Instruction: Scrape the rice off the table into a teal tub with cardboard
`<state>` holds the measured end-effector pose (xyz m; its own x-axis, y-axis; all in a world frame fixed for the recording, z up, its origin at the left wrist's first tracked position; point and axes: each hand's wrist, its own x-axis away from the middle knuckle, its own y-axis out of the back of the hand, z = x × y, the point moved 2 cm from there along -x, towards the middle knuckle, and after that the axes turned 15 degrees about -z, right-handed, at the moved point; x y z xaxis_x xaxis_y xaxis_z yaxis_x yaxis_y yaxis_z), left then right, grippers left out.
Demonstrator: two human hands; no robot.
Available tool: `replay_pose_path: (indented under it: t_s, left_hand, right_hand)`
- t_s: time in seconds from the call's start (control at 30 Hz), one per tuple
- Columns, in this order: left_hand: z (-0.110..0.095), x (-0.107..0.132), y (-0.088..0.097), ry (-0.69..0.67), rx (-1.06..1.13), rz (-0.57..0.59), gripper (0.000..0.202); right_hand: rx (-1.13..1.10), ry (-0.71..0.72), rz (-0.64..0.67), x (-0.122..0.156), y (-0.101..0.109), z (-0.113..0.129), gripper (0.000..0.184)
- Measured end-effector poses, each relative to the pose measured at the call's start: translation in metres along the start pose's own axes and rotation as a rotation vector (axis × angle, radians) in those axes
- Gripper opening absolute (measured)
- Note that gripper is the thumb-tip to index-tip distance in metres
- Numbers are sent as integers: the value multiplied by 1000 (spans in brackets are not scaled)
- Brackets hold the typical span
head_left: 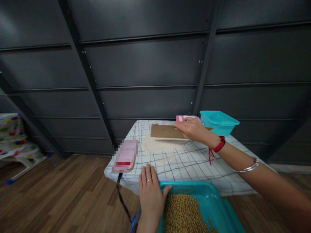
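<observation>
My right hand is closed on the upper edge of a brown piece of cardboard, tilted on its long side over the table. Beneath and left of the cardboard lies a thin spread of pale, fine-looking grains or powder; I cannot tell which. My left hand is open, its fingers stretched out over the table's front edge and its thumb over the rim of a teal tray. Small yellow-brown beans lie inside that tray, mostly toward its left side.
A turquoise plastic basin stands at the table's back right, beside a pink-and-white item partly behind my right hand. A pink phone-like object, blurred out, lies at the left edge. A checked cloth covers the table; a dark panelled wall rises behind.
</observation>
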<state>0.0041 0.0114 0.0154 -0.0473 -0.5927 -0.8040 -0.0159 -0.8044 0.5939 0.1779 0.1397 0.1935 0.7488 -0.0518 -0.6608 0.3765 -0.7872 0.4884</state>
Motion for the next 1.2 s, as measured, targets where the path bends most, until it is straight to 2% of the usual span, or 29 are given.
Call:
replay_pose_path:
  t_s: [0.1, 0.2, 0.37, 0.47, 0.63, 0.77, 0.9, 1.07, 1.2]
  left_hand:
    - [0, 1, -2, 10, -10, -3, 72]
    - [-1, 2, -3, 15, -23, -5, 72]
    - [-2, 1, -2, 18, -19, -11, 71]
    - [-2, 1, -2, 22, -2, -17, 72]
    - [-2, 1, -2, 39, 23, -5, 73]
    - [-3, 1, -2, 39, 3, -30, 73]
    - [-3, 1, -3, 39, -2, -35, 70]
    - [-4, 1, -4, 27, -19, -48, 68]
    - [-3, 1, -4, 25, -17, -42, 69]
  right_hand:
    - [5, -27, 128, 0, -16, -1, 22]
    - [-33, -29, 195, -2, -24, 6, 22]
    - [-56, -50, 209, -11, -12, 5, 22]
    - [15, -151, 266, -20, -6, -7, 22]
    - [68, -250, 383, -26, -22, -10, 20]
    - [40, -255, 404, -27, -36, 4, 17]
    - [7, -241, 413, -39, -37, 12, 17]
    - [22, -257, 415, -57, -36, 2, 21]
    - [33, -269, 433, -58, -50, -2, 23]
